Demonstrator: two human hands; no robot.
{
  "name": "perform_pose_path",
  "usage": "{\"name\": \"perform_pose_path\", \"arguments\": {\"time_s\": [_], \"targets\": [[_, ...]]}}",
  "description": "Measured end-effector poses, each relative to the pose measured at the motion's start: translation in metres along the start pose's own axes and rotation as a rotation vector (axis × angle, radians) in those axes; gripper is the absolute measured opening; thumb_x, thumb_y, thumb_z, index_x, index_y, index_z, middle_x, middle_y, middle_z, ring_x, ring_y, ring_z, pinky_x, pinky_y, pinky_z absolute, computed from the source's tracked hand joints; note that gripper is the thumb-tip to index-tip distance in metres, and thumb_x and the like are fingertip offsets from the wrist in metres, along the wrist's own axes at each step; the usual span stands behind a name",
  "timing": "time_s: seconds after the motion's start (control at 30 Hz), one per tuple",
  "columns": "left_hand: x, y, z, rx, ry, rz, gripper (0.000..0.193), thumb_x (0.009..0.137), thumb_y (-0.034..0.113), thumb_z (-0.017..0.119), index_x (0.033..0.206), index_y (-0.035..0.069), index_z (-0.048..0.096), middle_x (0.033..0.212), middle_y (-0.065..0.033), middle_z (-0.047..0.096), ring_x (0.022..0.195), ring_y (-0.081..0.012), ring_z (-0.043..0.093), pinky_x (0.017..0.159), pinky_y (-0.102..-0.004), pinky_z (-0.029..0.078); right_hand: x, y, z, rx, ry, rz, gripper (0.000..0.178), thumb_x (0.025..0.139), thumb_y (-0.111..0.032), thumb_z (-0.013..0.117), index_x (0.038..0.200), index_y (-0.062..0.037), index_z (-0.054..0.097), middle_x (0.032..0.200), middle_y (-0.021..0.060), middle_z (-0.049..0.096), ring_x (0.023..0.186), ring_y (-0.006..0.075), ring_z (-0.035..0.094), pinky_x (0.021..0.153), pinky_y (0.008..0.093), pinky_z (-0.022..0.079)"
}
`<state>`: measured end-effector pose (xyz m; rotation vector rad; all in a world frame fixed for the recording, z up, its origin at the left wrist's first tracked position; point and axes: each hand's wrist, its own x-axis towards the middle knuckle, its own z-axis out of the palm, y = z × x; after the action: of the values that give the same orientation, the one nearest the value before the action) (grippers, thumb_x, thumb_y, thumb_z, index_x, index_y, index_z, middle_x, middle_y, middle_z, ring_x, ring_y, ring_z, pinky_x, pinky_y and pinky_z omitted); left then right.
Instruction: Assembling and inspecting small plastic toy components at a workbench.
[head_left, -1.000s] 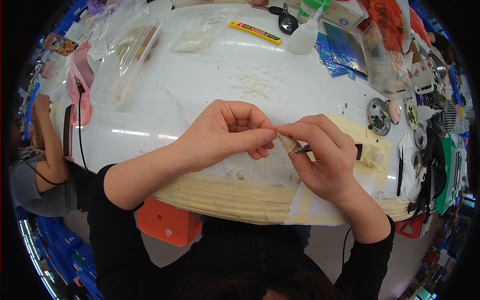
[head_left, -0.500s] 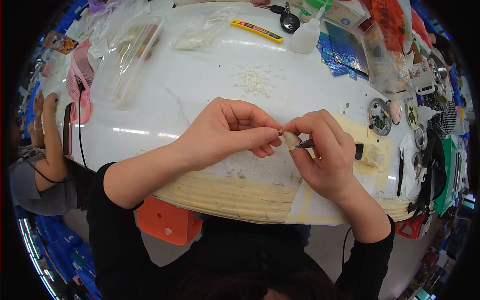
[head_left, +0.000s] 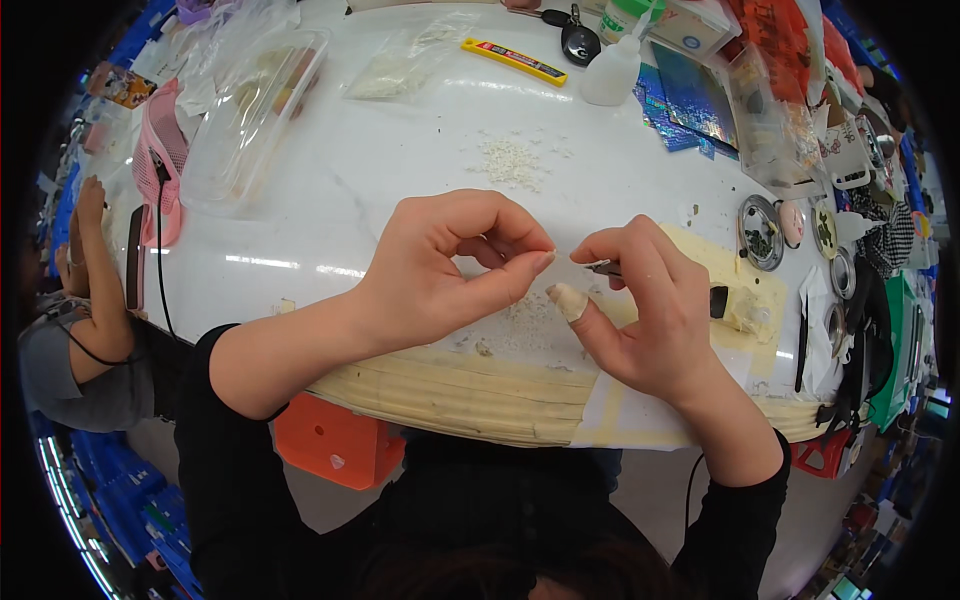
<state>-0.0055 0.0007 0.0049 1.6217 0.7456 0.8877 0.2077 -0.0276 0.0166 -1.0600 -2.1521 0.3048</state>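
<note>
My left hand (head_left: 450,262) is closed in a pinch, thumb against index finger, around a tiny whitish piece (head_left: 551,254). Across a small gap, my right hand (head_left: 655,310) has its fingers curled around a small dark tool with a metal tip (head_left: 606,268), perhaps a craft knife; most of it is hidden in the palm. Beige tape (head_left: 568,301) wraps the right thumb, which stands away from the fingers. Beyond both hands lies a loose pile of tiny white pieces (head_left: 508,162). More white bits (head_left: 530,312) are scattered on the tabletop beneath the hands.
A yellow cutter (head_left: 514,62), a white squeeze bottle (head_left: 610,75) and a clear plastic bag (head_left: 400,75) lie farther back. At left stands a clear plastic box (head_left: 250,130); small metal dishes (head_left: 760,235) are at right. Another person's arm (head_left: 98,270) shows at far left.
My hands have moved apart at the fingertips. The right thumb has swung away from the index finger and tool, and the metal tip has risen slightly.
</note>
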Motion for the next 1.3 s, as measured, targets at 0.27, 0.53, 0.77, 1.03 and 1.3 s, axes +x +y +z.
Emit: {"name": "perform_pose_path", "arguments": {"time_s": [0.27,0.53,0.77,1.03,1.3], "targets": [[0.0054,0.0031,-0.0017,0.465,0.001,0.459,0.018,0.073,-0.009,0.072,0.089,-0.001,0.069,0.081,-0.0095,0.069,0.071,-0.0173,0.067,0.062,-0.0250,0.053,-0.0060,0.0009,0.0012,-0.169,-0.131,0.092,0.031,0.083,-0.032,0.070,0.080,-0.0088,0.050,0.067,0.0037,0.053,0.055,0.0219,0.056,0.045,0.0332,0.041],[0.0053,0.0006,-0.0019,0.535,-0.002,0.554,0.023,0.071,-0.009,0.074,0.091,0.000,0.070,0.082,-0.0101,0.069,0.072,-0.0194,0.067,0.059,-0.0262,0.054,-0.0042,-0.0023,0.0005,-0.192,-0.145,0.065,0.030,0.086,-0.030,0.068,0.079,-0.0087,0.048,0.065,0.0043,0.050,0.055,0.0227,0.056,0.045,0.0345,0.041],[0.0044,-0.0001,-0.0025,0.543,-0.010,0.553,0.023,0.070,-0.008,0.075,0.092,0.000,0.070,0.083,-0.0102,0.069,0.072,-0.0192,0.067,0.059,-0.0258,0.054,-0.0045,-0.0028,0.0005,-0.184,-0.157,0.075,0.028,0.085,-0.028,0.068,0.080,-0.0083,0.048,0.066,0.0047,0.050,0.056,0.0230,0.056,0.045,0.0353,0.042],[0.0038,0.0002,-0.0014,0.546,-0.011,0.554,0.024,0.070,-0.008,0.075,0.092,0.001,0.069,0.083,-0.0096,0.069,0.072,-0.0192,0.067,0.059,-0.0259,0.054,-0.0049,-0.0018,-0.0008,-0.186,-0.174,0.050,0.023,0.082,-0.022,0.070,0.081,-0.0092,0.050,0.067,0.0040,0.050,0.057,0.0227,0.057,0.046,0.0351,0.042],[0.0034,0.0026,-0.0015,0.560,-0.019,0.559,0.024,0.070,-0.009,0.074,0.091,0.002,0.069,0.082,-0.0092,0.069,0.071,-0.0193,0.067,0.058,-0.0263,0.054,-0.0059,-0.0034,-0.0015,-0.233,-0.171,0.008,0.023,0.080,-0.021,0.071,0.082,-0.0103,0.051,0.065,0.0026,0.048,0.055,0.0204,0.057,0.045,0.0339,0.041]]}}
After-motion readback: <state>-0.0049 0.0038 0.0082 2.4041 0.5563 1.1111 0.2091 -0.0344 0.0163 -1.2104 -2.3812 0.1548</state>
